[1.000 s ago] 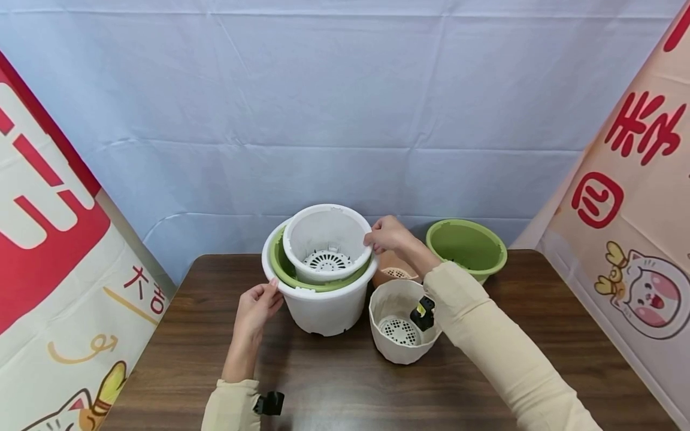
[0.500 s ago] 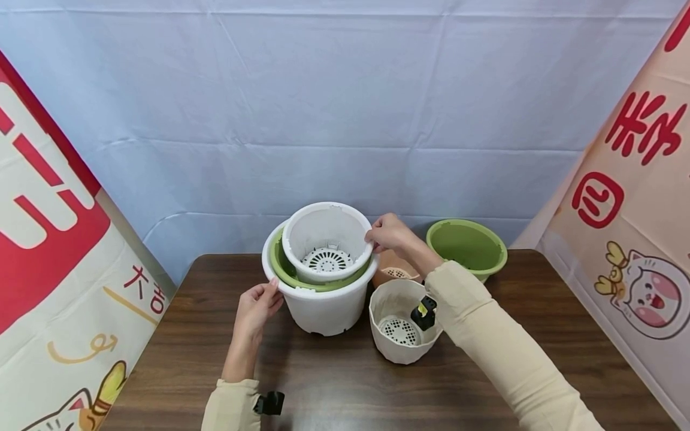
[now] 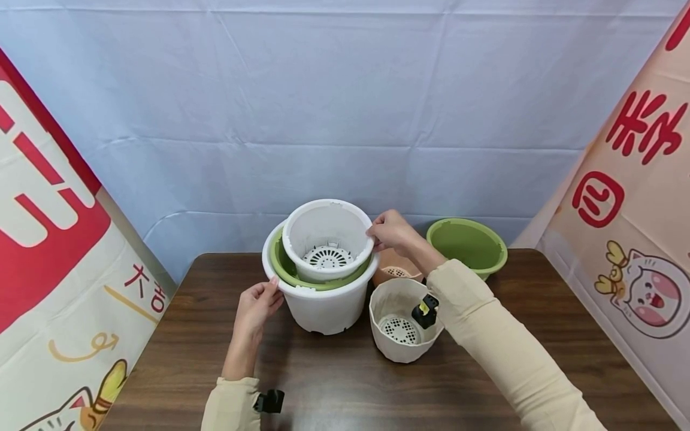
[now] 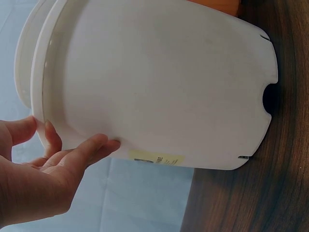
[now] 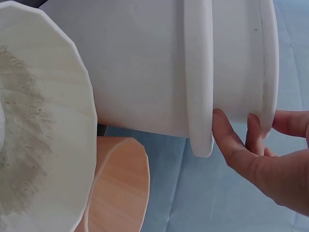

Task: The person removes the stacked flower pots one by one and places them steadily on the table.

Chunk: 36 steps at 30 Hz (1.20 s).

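Note:
A large white pot (image 3: 325, 312) stands upright on the table, a green pot (image 3: 281, 263) nested in it and a smaller white pot (image 3: 327, 224) sitting inside the green one, raised above its rim. My left hand (image 3: 257, 308) pinches the large pot's rim at its left side; the left wrist view shows the thumb outside the rim and the hand (image 4: 53, 179) beside the wall. The small pot's rim is pinched at its right by my right hand (image 3: 392, 232). In the right wrist view that hand (image 5: 270, 159) has one fingertip by the large pot's rim (image 5: 199, 87).
Right of the stack stands a cream faceted pot (image 3: 403, 353), with an orange pot (image 3: 389, 263) behind it, partly hidden by my right arm. A green pot (image 3: 468, 242) is at the table's back right. Blue cloth (image 3: 323, 108) hangs behind the table (image 3: 334, 389).
The small white pot has risen slightly, my right hand moving up with it. My left hand keeps its place on the large pot's rim.

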Tool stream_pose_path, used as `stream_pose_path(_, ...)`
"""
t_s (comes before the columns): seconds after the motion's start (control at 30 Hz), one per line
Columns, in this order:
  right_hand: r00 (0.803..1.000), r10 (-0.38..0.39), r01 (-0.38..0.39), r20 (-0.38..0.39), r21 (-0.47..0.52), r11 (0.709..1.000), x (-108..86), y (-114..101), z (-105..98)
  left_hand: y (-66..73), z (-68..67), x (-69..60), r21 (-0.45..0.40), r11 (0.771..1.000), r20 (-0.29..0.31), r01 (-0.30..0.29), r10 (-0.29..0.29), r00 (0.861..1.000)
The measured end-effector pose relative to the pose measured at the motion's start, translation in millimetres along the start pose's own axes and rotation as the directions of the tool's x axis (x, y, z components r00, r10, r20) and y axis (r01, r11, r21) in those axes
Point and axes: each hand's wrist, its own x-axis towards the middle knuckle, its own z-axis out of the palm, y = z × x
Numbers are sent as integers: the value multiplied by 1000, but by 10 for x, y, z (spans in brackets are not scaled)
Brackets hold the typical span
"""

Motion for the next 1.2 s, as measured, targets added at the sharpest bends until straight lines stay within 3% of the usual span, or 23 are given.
stream_pose_path(0.53,1000,-13,13,-2,67,998,-66,-50,-34,4,6,-6,14,1000,5,-4,4,1000)
stream_pose_path(0.67,1000,-16,16,6,85,996,-90,-73,-57,-40,-14,-2,-4,999,21,-47,47,999)
stream_pose_path(0.7,1000,-19,19,7,86,996,-99,-80,-63,-127,-57,64,-45,995,56,-84,86,995)
stream_pose_path(0.8,999,-33,32,12,93,995,-122,-99,-76,-146,-68,69,-71,992,68,-102,107,992)
stream_pose_path(0.9,999,-45,44,13,99,994,-144,-121,-87,-127,-54,66,-57,995,56,-86,89,994)
stream_pose_path(0.97,999,-50,48,10,111,993,-162,-139,-96,-29,-7,-4,-10,999,16,-37,37,999)
stream_pose_path(1.2,997,-81,78,11,147,986,-237,-197,-184,-5,-6,2,1,1000,12,0,0,1000)
